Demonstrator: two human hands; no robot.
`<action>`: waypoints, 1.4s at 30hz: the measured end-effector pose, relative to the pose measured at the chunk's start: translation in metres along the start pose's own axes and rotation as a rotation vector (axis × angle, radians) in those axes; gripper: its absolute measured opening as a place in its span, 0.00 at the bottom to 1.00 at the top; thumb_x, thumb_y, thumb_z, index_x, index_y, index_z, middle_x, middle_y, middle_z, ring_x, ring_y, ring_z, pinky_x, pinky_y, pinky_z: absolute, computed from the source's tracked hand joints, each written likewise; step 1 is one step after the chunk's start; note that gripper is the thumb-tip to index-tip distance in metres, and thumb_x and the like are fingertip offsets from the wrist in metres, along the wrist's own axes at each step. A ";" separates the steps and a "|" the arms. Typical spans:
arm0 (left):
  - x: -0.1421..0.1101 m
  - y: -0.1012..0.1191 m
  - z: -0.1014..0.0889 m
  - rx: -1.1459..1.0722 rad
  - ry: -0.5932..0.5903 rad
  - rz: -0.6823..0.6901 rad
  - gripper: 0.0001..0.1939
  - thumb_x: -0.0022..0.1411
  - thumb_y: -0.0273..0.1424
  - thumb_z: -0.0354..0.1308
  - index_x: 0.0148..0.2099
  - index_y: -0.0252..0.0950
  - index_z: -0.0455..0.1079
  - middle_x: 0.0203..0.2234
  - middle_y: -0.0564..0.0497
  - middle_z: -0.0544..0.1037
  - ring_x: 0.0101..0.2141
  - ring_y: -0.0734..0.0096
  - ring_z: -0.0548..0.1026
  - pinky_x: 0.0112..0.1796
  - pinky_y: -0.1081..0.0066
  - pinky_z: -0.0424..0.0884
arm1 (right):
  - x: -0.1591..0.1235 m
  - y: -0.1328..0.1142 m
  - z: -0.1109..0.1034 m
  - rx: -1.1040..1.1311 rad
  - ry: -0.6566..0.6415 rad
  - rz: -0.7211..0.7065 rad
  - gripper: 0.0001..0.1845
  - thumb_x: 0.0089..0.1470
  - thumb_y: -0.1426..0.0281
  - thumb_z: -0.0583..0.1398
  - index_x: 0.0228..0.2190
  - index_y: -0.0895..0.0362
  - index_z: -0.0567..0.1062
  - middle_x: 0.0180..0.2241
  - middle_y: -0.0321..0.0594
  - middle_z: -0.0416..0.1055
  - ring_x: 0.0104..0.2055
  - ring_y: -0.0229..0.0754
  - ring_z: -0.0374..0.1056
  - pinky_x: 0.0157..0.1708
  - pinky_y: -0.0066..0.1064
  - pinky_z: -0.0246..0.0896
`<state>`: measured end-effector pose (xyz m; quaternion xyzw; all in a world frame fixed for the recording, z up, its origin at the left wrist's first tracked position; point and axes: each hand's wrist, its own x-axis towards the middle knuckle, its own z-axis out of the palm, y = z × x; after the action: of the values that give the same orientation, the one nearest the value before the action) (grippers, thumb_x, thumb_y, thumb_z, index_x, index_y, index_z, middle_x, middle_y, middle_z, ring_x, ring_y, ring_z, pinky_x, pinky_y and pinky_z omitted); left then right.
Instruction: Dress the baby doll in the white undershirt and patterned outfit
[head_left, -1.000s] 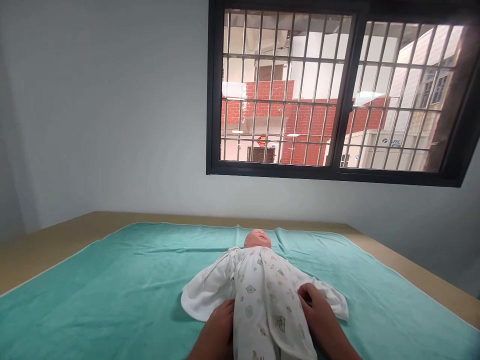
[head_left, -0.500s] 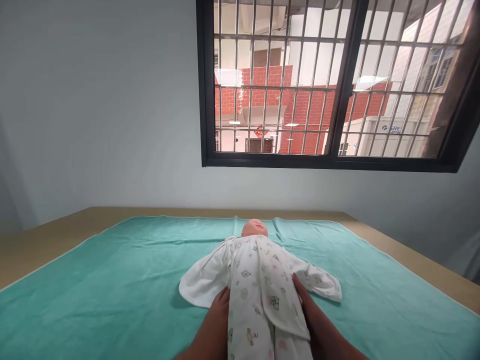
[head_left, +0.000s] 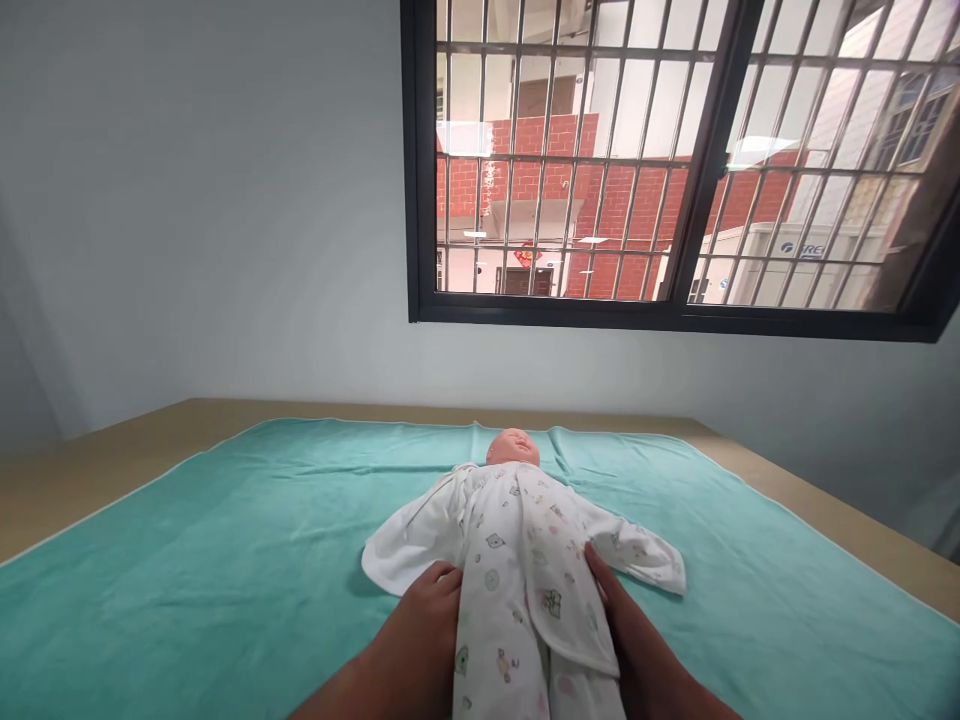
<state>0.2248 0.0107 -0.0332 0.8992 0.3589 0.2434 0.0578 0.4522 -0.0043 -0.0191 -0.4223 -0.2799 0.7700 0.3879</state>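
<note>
Green, soft-looking cloth, with a few shallow wrinkles and a thin pale border, covers most of the smooth, light-brown table. On it, in the lower middle of the frame, lies one doll on its back, with a smooth, pink, rounded head pointing to the far edge. One white garment, of thin fabric printed with small grey-green and pink figures, covers its body; a front panel with a curved lower edge overlaps the other side. Two parts of this garment are spread sideways: on the left a wide, plain, round-ended one, on the right a narrower sleeve with a faint print.

Two bare hands are at the garment, one at each side. The left hand has its fingers bent against the left edge of the fabric. The right hand lies along the right edge, with one digit touching the print. For both hands, the inner side is hidden, so one cannot tell whether the grip is closed on the fabric or only rests against it.

One dark-framed window with two panes and many thin metal bars fills the upper right, set in a smooth grey wall.
</note>
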 end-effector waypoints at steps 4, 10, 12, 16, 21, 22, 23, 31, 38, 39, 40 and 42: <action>-0.004 0.004 -0.012 -0.060 -0.112 0.162 0.11 0.60 0.36 0.53 0.42 0.44 0.74 0.36 0.48 0.79 0.38 0.62 0.75 0.40 0.65 0.68 | 0.001 -0.002 -0.002 0.026 0.018 0.023 0.38 0.52 0.41 0.50 0.49 0.56 0.73 0.43 0.49 0.77 0.47 0.54 0.73 0.49 0.47 0.65; -0.008 -0.035 -0.014 -0.157 0.100 -0.300 0.16 0.65 0.34 0.45 0.28 0.39 0.70 0.23 0.54 0.72 0.25 0.73 0.68 0.29 0.73 0.62 | -0.004 -0.017 -0.031 -0.157 -0.121 0.031 0.23 0.56 0.53 0.58 0.43 0.57 0.75 0.36 0.45 0.78 0.37 0.45 0.75 0.41 0.36 0.68; -0.010 -0.059 -0.018 -0.034 0.241 -0.489 0.17 0.66 0.38 0.43 0.34 0.38 0.70 0.28 0.53 0.73 0.30 0.70 0.70 0.32 0.72 0.63 | -0.011 -0.025 -0.043 -0.348 -0.173 0.029 0.22 0.56 0.52 0.58 0.38 0.57 0.77 0.31 0.44 0.78 0.30 0.42 0.74 0.30 0.31 0.68; -0.015 -0.102 -0.024 0.226 0.259 -0.722 0.21 0.63 0.46 0.46 0.46 0.36 0.69 0.42 0.45 0.73 0.45 0.58 0.69 0.38 0.67 0.64 | -0.015 -0.037 -0.060 -0.750 -0.153 -0.045 0.33 0.58 0.46 0.49 0.23 0.60 0.76 0.23 0.46 0.76 0.21 0.37 0.70 0.20 0.24 0.57; -0.019 -0.118 -0.023 0.199 0.123 -0.806 0.21 0.66 0.44 0.40 0.30 0.39 0.67 0.33 0.49 0.75 0.38 0.62 0.70 0.32 0.69 0.59 | 0.015 -0.031 -0.070 -0.861 0.158 -0.246 0.36 0.54 0.41 0.48 0.13 0.57 0.63 0.13 0.34 0.63 0.13 0.31 0.56 0.15 0.24 0.48; -0.018 -0.116 -0.023 0.190 0.155 -0.793 0.20 0.66 0.42 0.40 0.30 0.39 0.66 0.32 0.50 0.75 0.37 0.63 0.70 0.32 0.70 0.59 | 0.022 -0.028 -0.071 -0.859 0.191 -0.275 0.35 0.54 0.41 0.49 0.13 0.56 0.61 0.12 0.33 0.61 0.13 0.31 0.54 0.14 0.24 0.46; -0.017 -0.114 -0.023 0.173 0.198 -0.780 0.19 0.66 0.41 0.40 0.31 0.39 0.66 0.33 0.50 0.75 0.37 0.64 0.70 0.32 0.70 0.59 | 0.027 -0.025 -0.072 -0.862 0.199 -0.299 0.34 0.54 0.41 0.50 0.14 0.56 0.61 0.12 0.32 0.61 0.13 0.31 0.54 0.14 0.24 0.45; 0.005 -0.054 -0.058 0.016 0.437 -0.741 0.19 0.66 0.45 0.41 0.35 0.41 0.67 0.30 0.54 0.76 0.31 0.66 0.71 0.29 0.72 0.60 | 0.035 -0.018 -0.078 -0.853 0.127 -0.343 0.33 0.54 0.41 0.50 0.18 0.57 0.65 0.15 0.33 0.64 0.13 0.32 0.56 0.13 0.24 0.46; 0.061 0.046 -0.063 -0.368 0.351 -0.517 0.16 0.64 0.42 0.47 0.32 0.39 0.69 0.28 0.55 0.77 0.31 0.69 0.71 0.33 0.73 0.63 | 0.038 -0.016 -0.083 -0.827 0.082 -0.355 0.32 0.54 0.41 0.50 0.20 0.57 0.66 0.15 0.32 0.64 0.11 0.31 0.55 0.10 0.24 0.45; 0.066 0.060 -0.059 -0.392 0.296 -0.470 0.15 0.64 0.40 0.47 0.32 0.39 0.70 0.28 0.55 0.77 0.32 0.69 0.71 0.34 0.73 0.64 | 0.038 -0.016 -0.083 -0.821 0.071 -0.360 0.32 0.54 0.42 0.50 0.20 0.57 0.66 0.16 0.32 0.64 0.11 0.31 0.55 0.10 0.24 0.45; 0.068 0.072 -0.056 -0.404 0.202 -0.423 0.14 0.63 0.38 0.48 0.31 0.38 0.71 0.28 0.54 0.77 0.32 0.69 0.72 0.34 0.73 0.64 | 0.038 -0.016 -0.084 -0.816 0.061 -0.369 0.31 0.55 0.42 0.50 0.20 0.57 0.66 0.16 0.32 0.64 0.12 0.31 0.55 0.10 0.24 0.46; 0.069 0.090 -0.050 -0.438 -0.056 -0.341 0.11 0.60 0.35 0.52 0.32 0.38 0.74 0.28 0.53 0.78 0.31 0.69 0.72 0.32 0.74 0.64 | 0.038 -0.016 -0.084 -0.807 0.049 -0.395 0.31 0.55 0.43 0.50 0.20 0.56 0.67 0.15 0.32 0.64 0.12 0.32 0.55 0.10 0.24 0.47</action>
<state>0.2989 -0.0125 0.0628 0.7984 0.4420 0.2768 0.3008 0.5178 0.0451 -0.0638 -0.4964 -0.6238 0.5000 0.3382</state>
